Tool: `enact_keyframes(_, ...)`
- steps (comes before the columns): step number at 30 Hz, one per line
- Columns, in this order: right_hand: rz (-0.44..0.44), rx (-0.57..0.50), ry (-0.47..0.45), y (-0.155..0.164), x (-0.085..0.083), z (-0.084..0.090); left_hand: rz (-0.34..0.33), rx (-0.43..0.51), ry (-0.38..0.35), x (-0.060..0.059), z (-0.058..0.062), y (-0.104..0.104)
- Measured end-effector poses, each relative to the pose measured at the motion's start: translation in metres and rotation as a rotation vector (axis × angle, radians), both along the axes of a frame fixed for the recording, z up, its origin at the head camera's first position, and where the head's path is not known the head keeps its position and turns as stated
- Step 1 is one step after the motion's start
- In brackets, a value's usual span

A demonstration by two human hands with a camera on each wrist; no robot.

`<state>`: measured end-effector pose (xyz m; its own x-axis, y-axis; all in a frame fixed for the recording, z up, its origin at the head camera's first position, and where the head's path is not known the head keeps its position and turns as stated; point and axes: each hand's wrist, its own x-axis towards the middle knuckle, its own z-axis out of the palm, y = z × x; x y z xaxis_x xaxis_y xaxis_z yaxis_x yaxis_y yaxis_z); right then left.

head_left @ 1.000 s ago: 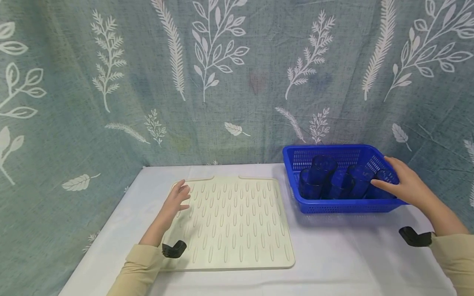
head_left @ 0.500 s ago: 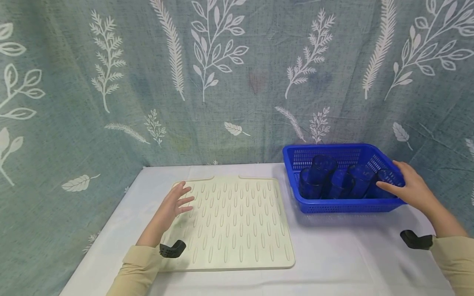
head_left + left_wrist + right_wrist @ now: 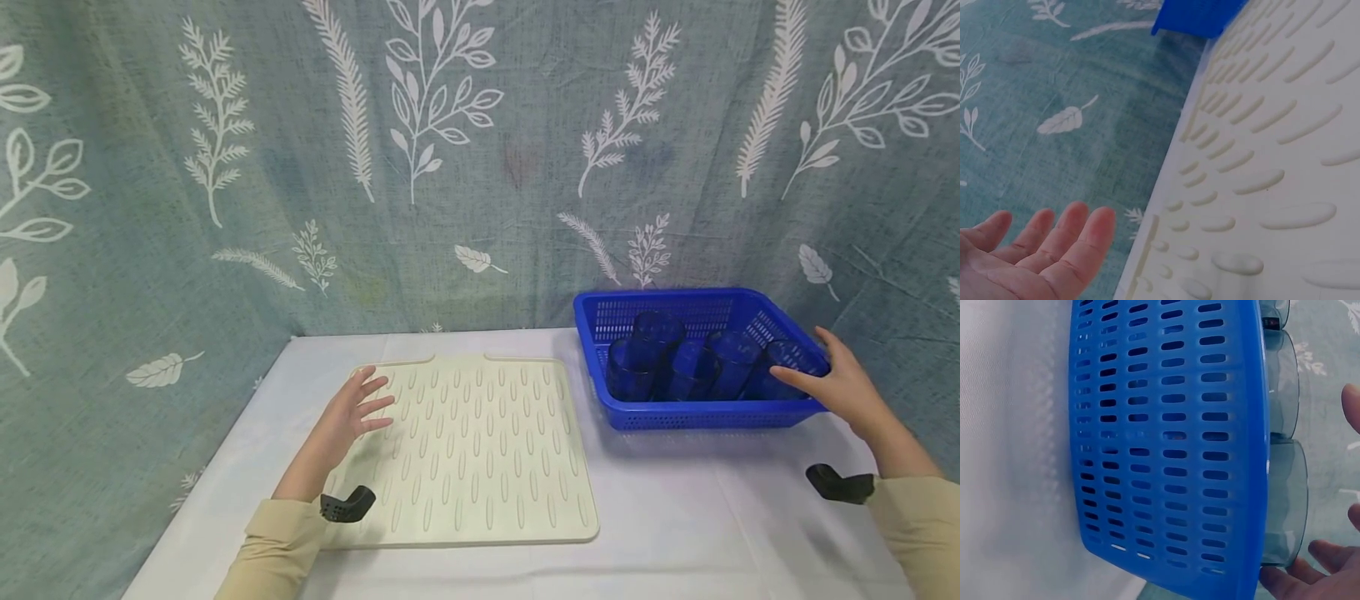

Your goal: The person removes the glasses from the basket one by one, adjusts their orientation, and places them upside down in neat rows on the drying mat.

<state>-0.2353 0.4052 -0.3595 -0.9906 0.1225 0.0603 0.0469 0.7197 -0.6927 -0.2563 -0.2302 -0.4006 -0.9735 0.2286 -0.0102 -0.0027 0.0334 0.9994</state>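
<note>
A blue plastic basket [image 3: 705,415] stands at the back right of the table and holds several clear drinking glasses [image 3: 693,371]. My right hand [image 3: 851,385] is at the basket's right end, thumb and fingers spread around the rightmost glass [image 3: 787,367] without gripping it. In the right wrist view, the fingertips [image 3: 1272,578] are close to that glass [image 3: 1285,500]; whether they touch it, I cannot tell. Over the left edge of a cream ridged drying mat [image 3: 465,450], my left hand [image 3: 348,415] hovers with fingers apart, holding nothing.
A white cloth [image 3: 660,517] covers the table. Behind it and at the left hangs a green curtain [image 3: 480,167] with white leaf prints. A dark wrist camera [image 3: 348,505] sits by the left cuff, another camera [image 3: 840,484] by the right.
My right hand has shifted a little to the right along the basket's end. The left hand's fingers have spread slightly. The glasses and the mat stay put.
</note>
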Motion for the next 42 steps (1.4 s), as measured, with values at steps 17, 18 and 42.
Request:
enact_keyframes(17,-0.082,-0.19,-0.05,0.011,-0.006,-0.013,-0.078,0.125,-0.015,0.004,0.006,-0.001)
enact_keyframes(18,-0.086,-0.19,-0.049,0.01,-0.006,-0.013,-0.091,0.15,-0.018,0.004,0.007,0.0)
enact_keyframes(42,-0.046,-0.075,-0.307,0.023,-0.02,-0.002,-0.125,0.257,-0.033,0.007,0.008,-0.003)
